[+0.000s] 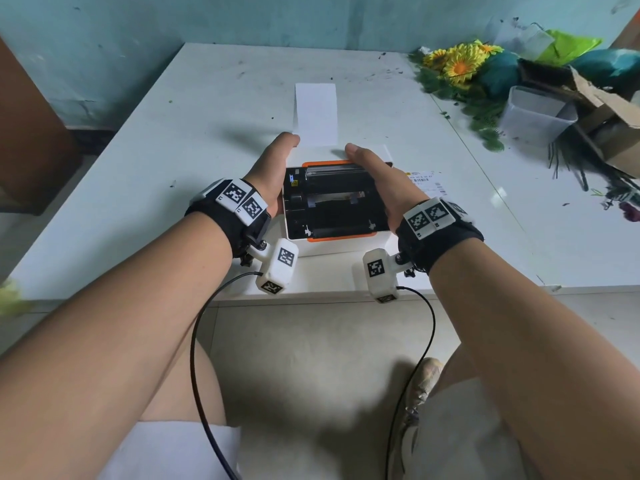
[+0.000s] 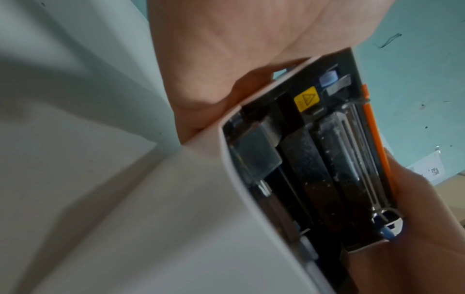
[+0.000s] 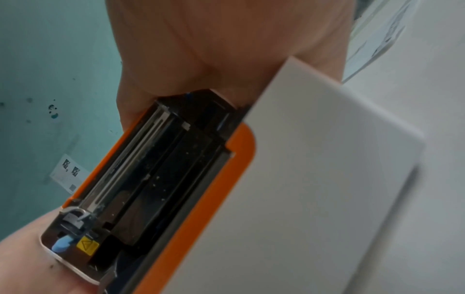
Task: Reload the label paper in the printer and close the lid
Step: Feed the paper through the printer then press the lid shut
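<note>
The white label printer (image 1: 329, 249) sits near the table's front edge. Its lid (image 1: 336, 202) is raised, with the black, orange-edged inside facing me. My left hand (image 1: 273, 168) grips the lid's left side and my right hand (image 1: 374, 174) its right side; both thumbs lie along the top and the fingers are hidden behind. A white strip of label paper (image 1: 316, 112) lies flat on the table behind the printer. In the left wrist view my left hand (image 2: 226, 49) presses the lid (image 2: 314, 169). The right wrist view has my right hand (image 3: 226, 49) on the lid (image 3: 163, 179).
A printed label (image 1: 427, 181) lies just right of the printer. Artificial flowers (image 1: 460, 64), a clear plastic tub (image 1: 533, 116) and a torn cardboard box (image 1: 609, 126) crowd the back right. The teal wall (image 1: 207, 15) stands behind the white table (image 1: 173, 133).
</note>
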Available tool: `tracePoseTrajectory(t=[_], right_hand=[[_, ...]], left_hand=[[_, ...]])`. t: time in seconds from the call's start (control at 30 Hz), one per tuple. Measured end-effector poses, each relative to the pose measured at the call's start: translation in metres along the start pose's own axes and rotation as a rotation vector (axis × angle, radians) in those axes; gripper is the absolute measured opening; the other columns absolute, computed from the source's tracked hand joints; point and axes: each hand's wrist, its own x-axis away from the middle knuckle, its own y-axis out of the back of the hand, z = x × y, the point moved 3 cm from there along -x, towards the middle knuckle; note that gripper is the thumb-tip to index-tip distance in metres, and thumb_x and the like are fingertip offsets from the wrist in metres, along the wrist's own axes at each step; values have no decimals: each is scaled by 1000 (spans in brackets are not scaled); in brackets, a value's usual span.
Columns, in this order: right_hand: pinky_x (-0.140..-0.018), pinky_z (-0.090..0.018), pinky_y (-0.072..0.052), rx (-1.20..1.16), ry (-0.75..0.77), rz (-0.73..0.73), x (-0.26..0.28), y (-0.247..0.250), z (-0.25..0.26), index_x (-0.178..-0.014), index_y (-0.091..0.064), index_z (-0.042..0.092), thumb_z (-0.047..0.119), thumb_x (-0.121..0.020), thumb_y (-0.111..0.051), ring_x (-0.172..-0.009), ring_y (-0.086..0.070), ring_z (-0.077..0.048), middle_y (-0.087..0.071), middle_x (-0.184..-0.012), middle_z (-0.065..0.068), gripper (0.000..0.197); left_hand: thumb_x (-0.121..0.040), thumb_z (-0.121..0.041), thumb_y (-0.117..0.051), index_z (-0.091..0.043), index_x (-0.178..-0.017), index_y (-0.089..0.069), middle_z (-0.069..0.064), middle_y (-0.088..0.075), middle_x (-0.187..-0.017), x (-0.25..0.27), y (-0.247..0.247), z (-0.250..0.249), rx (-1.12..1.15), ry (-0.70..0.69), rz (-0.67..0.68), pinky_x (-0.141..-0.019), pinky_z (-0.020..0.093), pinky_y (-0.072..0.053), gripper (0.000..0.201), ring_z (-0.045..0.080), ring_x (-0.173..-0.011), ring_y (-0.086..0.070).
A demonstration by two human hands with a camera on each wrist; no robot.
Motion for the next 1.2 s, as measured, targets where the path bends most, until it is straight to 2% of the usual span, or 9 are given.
tracePoseTrajectory(t=[0.2, 0.3, 0.4, 0.53, 0.63, 0.7, 0.87, 1.03, 1.2], right_hand=[[-88, -49, -68, 26, 17, 5, 0, 1, 0, -131, -76, 13, 71, -79, -81, -92, -85, -30, -85, -106, -13, 78], [-85, -46, -69, 31, 22, -6, 1, 1, 1, -134, -73, 14, 71, -79, -80, -102, -84, -33, -82, -121, -15, 79], [-80, -46, -70, 9, 36, -32, 3, -2, 1, -133, -73, 13, 70, -79, -81, -98, -85, -32, -84, -118, -14, 78], [-70, -39, -69, -18, 69, -94, 7, -4, -1, -123, -78, 13, 66, -81, -83, -87, -86, -28, -86, -108, -10, 68], [-50, -25, -62, -23, 78, -141, 9, -4, -1, -116, -78, 15, 64, -84, -82, -65, -83, -15, -86, -100, -6, 59], [-41, -19, -55, -8, 85, -151, 8, -3, -1, -108, -78, 17, 64, -86, -80, -54, -79, -9, -85, -96, -5, 52], [-46, -19, -56, 57, 87, -151, 7, -4, -2, -104, -79, 22, 72, -84, -75, -60, -81, -9, -86, -103, -6, 54], [-57, -25, -60, 64, 75, -141, 5, -3, -2, -109, -79, 19, 72, -84, -75, -73, -85, -18, -86, -103, -9, 59], [-41, -15, -55, 59, 48, -87, 8, -4, -1, -109, -77, 20, 68, -89, -73, -54, -77, -4, -83, -98, -6, 52]], left_hand=[[-102, -51, -46, -18, -110, -65, 8, -72, -89, 1, 1, -1, -35, 42, -6, -85, 40, -62, 39, 26, -72, -75], [-100, -54, -46, -17, -113, -66, 12, -71, -104, 2, 1, -1, -50, 72, 9, -92, 47, -61, 44, 29, -88, -75], [-90, -59, -62, -11, -124, -71, 15, -78, -116, 3, 4, -4, -77, 137, -2, -101, 55, -58, 60, 36, -105, -77], [-74, -56, -84, -18, -132, -69, 15, -79, -121, 6, 9, -8, -68, 221, -28, -93, 57, -61, 72, 35, -98, -80], [-81, -50, -82, -16, -122, -76, 15, -80, -118, 13, 4, -5, 25, 238, 36, -95, 57, -59, 54, 38, -105, -79], [-85, -47, -80, -14, -129, -76, 17, -79, -123, 17, 1, -3, 61, 220, 61, -101, 57, -57, 55, 39, -114, -76], [-92, -42, -72, -13, -143, -67, 15, -76, -130, 17, 0, -2, 38, 176, 88, -88, 46, -64, 59, 34, -103, -77], [-87, -51, -74, -14, -143, -67, 16, -75, -132, 13, 2, 0, -11, 179, 67, -94, 45, -62, 68, 33, -111, -77], [-89, -53, -73, -11, -143, -67, 16, -76, -130, 12, 3, -2, -28, 174, 54, -97, 43, -61, 68, 34, -119, -75]])
